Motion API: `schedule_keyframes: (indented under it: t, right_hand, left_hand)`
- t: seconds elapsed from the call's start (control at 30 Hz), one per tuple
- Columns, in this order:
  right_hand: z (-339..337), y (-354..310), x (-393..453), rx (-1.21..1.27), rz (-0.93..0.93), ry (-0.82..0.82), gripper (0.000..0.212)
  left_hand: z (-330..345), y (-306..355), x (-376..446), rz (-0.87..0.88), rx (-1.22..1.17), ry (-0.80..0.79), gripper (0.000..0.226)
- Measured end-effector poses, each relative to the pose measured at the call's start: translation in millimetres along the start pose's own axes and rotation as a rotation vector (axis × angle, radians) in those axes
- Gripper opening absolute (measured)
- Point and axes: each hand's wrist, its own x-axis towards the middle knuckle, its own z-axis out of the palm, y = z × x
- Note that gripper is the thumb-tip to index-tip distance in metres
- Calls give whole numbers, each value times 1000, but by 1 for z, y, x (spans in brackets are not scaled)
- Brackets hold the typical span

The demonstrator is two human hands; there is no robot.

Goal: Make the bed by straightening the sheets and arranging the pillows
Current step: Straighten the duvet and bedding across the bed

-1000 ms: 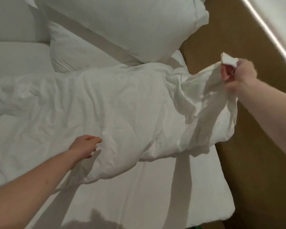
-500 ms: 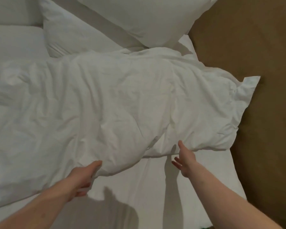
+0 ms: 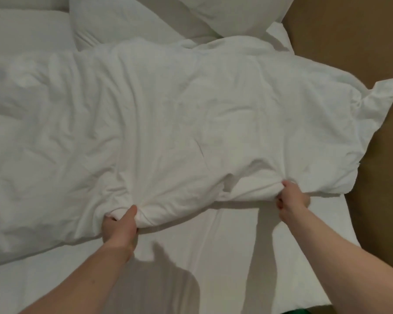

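A rumpled white duvet point(image 3: 168, 123) lies across the bed, its right corner hanging past the mattress edge. My left hand point(image 3: 119, 227) grips a bunched fold of the duvet's near edge. My right hand point(image 3: 290, 200) grips the same edge farther right. Below the duvet shows the flat white bottom sheet point(image 3: 236, 257). Two white pillows point(image 3: 127, 21) lean at the head of the bed, one point(image 3: 232, 12) overlapping the other.
Brown floor point(image 3: 349, 41) runs along the right side of the bed. The mattress edge point(image 3: 340, 257) drops off at the right. Another white pillow or bedding point(image 3: 21, 28) lies at the far left. Something green point(image 3: 365, 311) peeks in at the bottom edge.
My right hand let go of the duvet's corner, which dropped onto the bed edge. Both hands then came to the near edge and closed on it.
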Motion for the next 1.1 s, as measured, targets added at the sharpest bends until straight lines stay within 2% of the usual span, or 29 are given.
schedule_keyframes:
  t: [0.1, 0.17, 0.2, 0.27, 0.3, 0.33, 0.37, 0.43, 0.47, 0.53, 0.6, 0.63, 0.7, 0.73, 0.83, 1.0, 1.1]
  right_hand:
    - [-72, -22, -17, -45, -48, 130, 39]
    - [-117, -30, -26, -106, -32, 186, 51]
    - [-134, -30, -31, -139, -28, 181, 53]
    - [-155, -23, -39, -231, 31, 75, 54]
    - [-159, -18, -40, -257, 76, 4, 55]
    - [-160, -15, -42, -266, 122, -56, 56]
    - [-158, -12, -46, -265, 152, -108, 63]
    - [-148, -2, -44, -287, 121, -106, 93]
    - [-140, 3, -44, -340, 52, -56, 104]
    - [-124, 9, -53, -521, -147, 8, 107]
    - [-107, 5, -63, -596, -250, -6, 102]
    - [-97, 1, -68, -600, -241, -1, 101]
    - [-76, -10, -70, -570, -226, 19, 102]
    - [-67, -15, -69, -564, -288, 18, 103]
    - [-42, -39, -59, -583, -616, -85, 97]
    - [15, -108, -32, -761, -857, -137, 92]
    - [59, -144, -25, -820, -999, -163, 87]
  left_hand:
    - [-29, -1, -31, 130, 151, 116, 47]
    - [-50, -16, -53, 176, 241, 88, 43]
    - [-59, -30, -56, 172, 293, 48, 47]
    - [-78, -89, -19, 51, 447, -58, 75]
    - [-84, -112, -3, 45, 591, -58, 90]
    - [-87, -116, 1, 66, 704, -94, 96]
    - [-86, -109, -3, 100, 830, -163, 90]
    - [-80, -62, -29, 196, 1147, -281, 67]
    - [-75, -40, -35, 243, 1266, -321, 68]
    - [-61, 0, -42, 297, 1417, -335, 65]
    - [-40, 36, -45, 436, 1400, -271, 38]
    - [-27, 58, -51, 515, 1353, -244, 26]
    - [3, 99, -62, 674, 1259, -199, 14]
    - [19, 116, -65, 750, 1222, -188, 17]
    - [69, 158, -67, 888, 1224, -208, 45]
    - [123, 217, -56, 1065, 1166, -101, 65]
    - [139, 243, -30, 1092, 1164, -27, 67]
